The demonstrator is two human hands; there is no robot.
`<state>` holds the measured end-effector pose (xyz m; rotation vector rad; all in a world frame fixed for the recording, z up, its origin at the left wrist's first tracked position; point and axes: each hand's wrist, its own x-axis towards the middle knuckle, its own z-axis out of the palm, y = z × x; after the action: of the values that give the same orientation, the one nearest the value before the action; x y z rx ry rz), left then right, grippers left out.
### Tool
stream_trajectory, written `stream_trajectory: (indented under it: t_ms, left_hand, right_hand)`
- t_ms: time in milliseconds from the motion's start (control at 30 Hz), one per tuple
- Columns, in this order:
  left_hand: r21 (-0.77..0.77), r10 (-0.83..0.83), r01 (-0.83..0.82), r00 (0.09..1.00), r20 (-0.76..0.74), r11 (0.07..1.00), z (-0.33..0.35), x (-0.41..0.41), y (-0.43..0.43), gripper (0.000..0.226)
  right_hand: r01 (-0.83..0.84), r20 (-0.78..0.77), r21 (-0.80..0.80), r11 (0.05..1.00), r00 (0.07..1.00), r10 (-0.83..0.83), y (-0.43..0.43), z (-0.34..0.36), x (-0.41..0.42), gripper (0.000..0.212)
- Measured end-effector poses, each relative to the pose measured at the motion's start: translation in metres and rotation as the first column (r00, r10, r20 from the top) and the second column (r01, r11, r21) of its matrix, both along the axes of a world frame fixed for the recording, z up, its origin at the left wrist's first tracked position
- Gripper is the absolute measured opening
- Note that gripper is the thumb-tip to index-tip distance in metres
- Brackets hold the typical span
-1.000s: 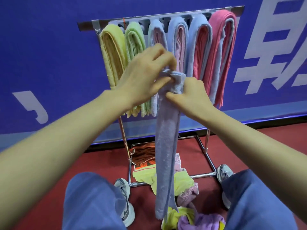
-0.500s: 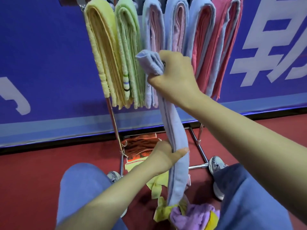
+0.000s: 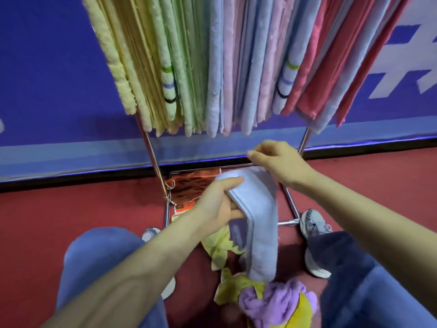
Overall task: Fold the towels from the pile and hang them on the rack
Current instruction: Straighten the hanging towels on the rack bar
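Pale blue terry towel (image 3: 260, 209), folded into one long narrow strip, hangs doubled over the left hand (image 3: 218, 205). Its long axis runs from the rounded fold at the far end, down and toward the viewer. Its free ends point at the heap on the floor and just reach it.

The left hand grips the strip close under the fold, thumb lying across the top and fingers curled beneath. The right hand (image 3: 280, 168) sits at the far right of that same fold with its fingers curled. Its underside meets the cloth, but I cannot tell whether it actually pinches the towel.

Counted: one towel in play and two hands. Two grey-and-white shoes are planted either side, the left shoe (image 3: 149, 233) and the right shoe (image 3: 313, 223).

Below the strip lies the pile of crumpled cloths (image 3: 272, 301), with yellow-green pieces and at least one purple one (the folds hide any exact number).

Beyond the hands stands the chrome metal rack (image 3: 151, 150), with two slanted uprights showing. The hanging folded towels (image 3: 212, 67) run in bands from left to right: yellow, green, pale blue with pink, then coral. Their tops are cut off, so I cannot count them.

An orange-and-black printed sheet (image 3: 189, 188) lies on the red floor (image 3: 71, 209) inside the rack's base.
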<state>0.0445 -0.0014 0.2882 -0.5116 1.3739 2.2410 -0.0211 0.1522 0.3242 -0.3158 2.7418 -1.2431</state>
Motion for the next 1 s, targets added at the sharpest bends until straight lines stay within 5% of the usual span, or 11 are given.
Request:
stream_trajectory:
  t_ms: [133,267,367,433,600,767,867,1000]
  left_hand:
    - [0.135,-0.103,0.098,0.994,0.036,0.986,-0.018,-0.023,-0.014,0.070]
    - [0.262,-0.154,0.148,0.988,0.005,0.954,-0.035,-0.045,-0.026,0.086]
    - [0.325,-0.159,0.158,0.987,-0.024,0.932,-0.040,-0.055,-0.030,0.089]
    - [0.321,-0.122,0.136,0.991,-0.062,0.937,-0.040,-0.060,-0.028,0.081]
    - [0.182,-0.133,0.159,0.981,-0.144,0.970,-0.041,-0.074,-0.021,0.058]
    - [0.209,-0.101,0.130,0.985,-0.143,0.969,-0.052,-0.079,-0.011,0.059]
    - [0.235,0.000,0.023,0.995,-0.098,0.972,-0.059,-0.081,-0.009,0.052]
    - [0.231,0.073,-0.052,0.994,-0.086,0.972,-0.060,-0.082,-0.007,0.047]
  right_hand:
    - [0.217,0.629,-0.384,0.898,0.773,0.082,0.020,-0.068,-0.005,0.044]
    - [0.329,0.679,-0.573,0.750,0.703,0.211,0.021,-0.092,-0.022,0.042]
    - [0.156,0.536,-0.618,0.770,0.800,0.269,0.029,-0.097,-0.041,0.039]
    - [0.066,0.409,-0.632,0.772,0.874,0.261,0.033,-0.100,-0.052,0.061]
    - [0.081,0.235,-0.601,0.795,0.969,0.079,0.032,-0.097,-0.064,0.031]
    - [0.179,-0.189,-0.201,0.963,0.958,-0.217,0.027,-0.112,-0.059,0.009]
    - [0.096,-0.426,-0.114,0.989,0.895,-0.136,0.024,-0.110,-0.051,0.011]
    - [-0.182,-0.416,0.037,0.983,0.891,0.181,0.015,-0.114,-0.034,0.015]
